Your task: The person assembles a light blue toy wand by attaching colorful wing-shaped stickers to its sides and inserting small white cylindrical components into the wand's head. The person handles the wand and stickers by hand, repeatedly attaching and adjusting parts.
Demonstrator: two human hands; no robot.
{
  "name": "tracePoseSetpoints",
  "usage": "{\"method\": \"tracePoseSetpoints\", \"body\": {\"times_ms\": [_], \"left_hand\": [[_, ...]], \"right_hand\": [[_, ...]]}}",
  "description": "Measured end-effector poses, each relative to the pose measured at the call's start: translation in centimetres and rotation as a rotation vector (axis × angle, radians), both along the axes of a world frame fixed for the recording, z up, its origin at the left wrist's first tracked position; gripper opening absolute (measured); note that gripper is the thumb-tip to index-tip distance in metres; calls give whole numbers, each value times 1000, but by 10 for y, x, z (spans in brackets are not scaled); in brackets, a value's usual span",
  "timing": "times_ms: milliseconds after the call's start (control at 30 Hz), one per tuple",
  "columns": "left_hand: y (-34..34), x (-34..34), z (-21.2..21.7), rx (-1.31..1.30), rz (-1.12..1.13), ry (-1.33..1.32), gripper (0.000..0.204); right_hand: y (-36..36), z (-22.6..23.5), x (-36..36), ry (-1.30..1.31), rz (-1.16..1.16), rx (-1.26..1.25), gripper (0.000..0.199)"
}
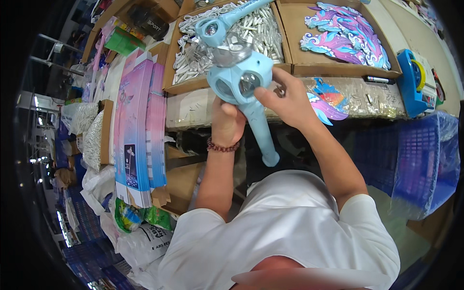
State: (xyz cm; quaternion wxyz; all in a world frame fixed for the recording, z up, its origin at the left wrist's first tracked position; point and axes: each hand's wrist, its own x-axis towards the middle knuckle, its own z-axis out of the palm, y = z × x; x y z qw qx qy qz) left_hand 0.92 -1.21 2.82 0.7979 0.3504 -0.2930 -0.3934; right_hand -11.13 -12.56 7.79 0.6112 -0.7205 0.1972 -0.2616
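Observation:
A light blue plastic toy wand (261, 128) with round clear windows in its head is held up over the near edge of the bench. My left hand (228, 121) is closed around the underside of its head, a beaded bracelet on the wrist. From the right, my right hand (287, 99) grips the head's side, its thumb beside a clear window. The wand's handle slants down between my forearms. Just beyond the head is a clear plastic dome piece (231, 50); whether it is joined to the wand I cannot tell. A second light blue wand (237, 17) lies across the box behind.
A cardboard box of white cabled parts (261, 38) stands ahead. Right of it, another box holds purple-blue wing-shaped pieces (343, 34). A loose wing piece (326, 108), a marker (379, 79) and a blue tape dispenser (411, 84) lie nearer. Printed cartons (133, 125) stack left; a blue crate (420, 164) stands right.

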Motion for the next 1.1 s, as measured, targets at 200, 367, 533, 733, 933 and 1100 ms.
{"method": "tracePoseSetpoints", "body": {"times_ms": [200,367,533,733,933,1100], "left_hand": [[18,-7,-3,69,-16,90,79],[23,-13,-7,116,-8,51,75],[18,-10,-11,183,-14,64,75],[18,-8,-16,186,-8,61,75],[14,1,-11,143,64,41,68],[10,5,-9,144,94,13,68]], "right_hand": [[-2,-23,-17,-117,150,204,67],[-4,-45,-18,-169,193,247,67],[-6,-37,-24,-47,186,361,65],[-6,-44,-26,-76,43,345,65],[23,-82,-36,186,149,109,51],[30,-78,-30,150,191,122,43]]}}
